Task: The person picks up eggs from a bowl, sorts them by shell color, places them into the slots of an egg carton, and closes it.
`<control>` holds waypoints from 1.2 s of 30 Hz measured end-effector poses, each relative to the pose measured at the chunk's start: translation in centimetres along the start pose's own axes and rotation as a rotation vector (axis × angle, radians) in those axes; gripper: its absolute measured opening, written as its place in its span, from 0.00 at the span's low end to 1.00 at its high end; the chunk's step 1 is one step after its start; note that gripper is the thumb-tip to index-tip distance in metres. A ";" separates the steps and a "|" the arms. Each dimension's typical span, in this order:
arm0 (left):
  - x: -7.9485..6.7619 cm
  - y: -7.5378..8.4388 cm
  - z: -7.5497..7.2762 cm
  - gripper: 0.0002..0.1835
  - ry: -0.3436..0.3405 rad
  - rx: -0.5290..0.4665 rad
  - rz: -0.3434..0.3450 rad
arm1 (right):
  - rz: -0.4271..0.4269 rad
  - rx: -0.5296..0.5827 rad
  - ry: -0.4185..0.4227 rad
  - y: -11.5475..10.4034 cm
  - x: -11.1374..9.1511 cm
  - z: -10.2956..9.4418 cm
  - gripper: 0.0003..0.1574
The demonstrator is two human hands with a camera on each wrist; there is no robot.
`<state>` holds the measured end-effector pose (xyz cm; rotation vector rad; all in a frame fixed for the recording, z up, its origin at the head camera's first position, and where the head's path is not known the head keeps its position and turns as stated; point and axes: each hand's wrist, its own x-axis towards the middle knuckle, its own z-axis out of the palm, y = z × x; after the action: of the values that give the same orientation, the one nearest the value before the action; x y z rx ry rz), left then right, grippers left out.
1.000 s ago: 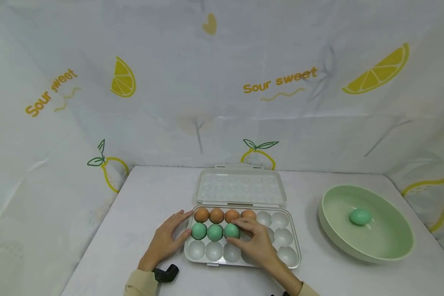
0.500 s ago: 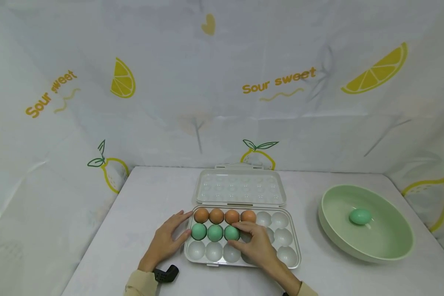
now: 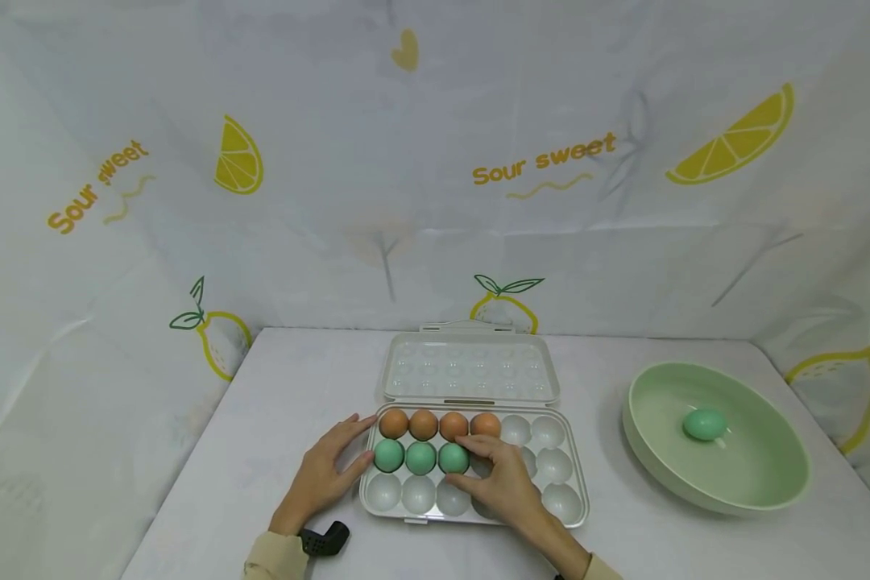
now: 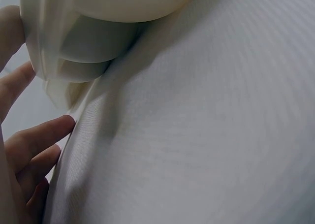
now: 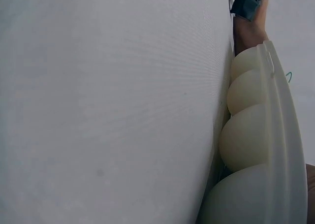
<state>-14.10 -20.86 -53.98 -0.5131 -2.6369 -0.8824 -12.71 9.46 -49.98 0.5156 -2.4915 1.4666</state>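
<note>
A white egg tray (image 3: 420,511) lies on the table with its lid folded back. Several brown eggs (image 3: 424,424) fill the left part of its back row, and three green eggs (image 3: 420,458) sit in the middle row. My right hand (image 3: 503,481) pinches the rightmost green egg (image 3: 453,458) between thumb and forefinger, in its cup. My left hand (image 3: 322,475) rests at the tray's left edge, its forefinger and thumb touching the rim. The left wrist view shows fingers (image 4: 39,138) stretched towards the tray's side. The right wrist view catches mostly the tray's underside cups (image 5: 246,138).
A light green bowl (image 3: 754,475) stands on the right of the table with one green egg (image 3: 705,424) in it. The clear lid (image 3: 471,368) lies open behind the tray. A printed cloth backdrop (image 3: 333,161) rises behind the table.
The right hand's fingers have shifted slightly, uncovering more of the fourth brown egg. They stay at the same green egg. The left hand has kept its place.
</note>
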 end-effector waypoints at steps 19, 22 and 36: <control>-0.2 0.1 -0.1 0.28 -0.002 0.007 -0.021 | -0.013 0.172 -0.005 -0.2 0.7 -1.9 0.30; -0.2 0.1 -0.1 0.28 -0.006 0.000 -0.021 | -0.021 0.227 0.000 -0.3 1.3 -3.3 0.31; -0.1 0.1 0.0 0.28 -0.008 -0.003 -0.021 | -0.009 0.079 0.149 0.2 2.7 -8.8 0.30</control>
<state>-13.97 -20.81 -53.93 -0.4921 -2.6535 -0.8925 -15.30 16.69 -44.88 0.4138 -2.3223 1.5448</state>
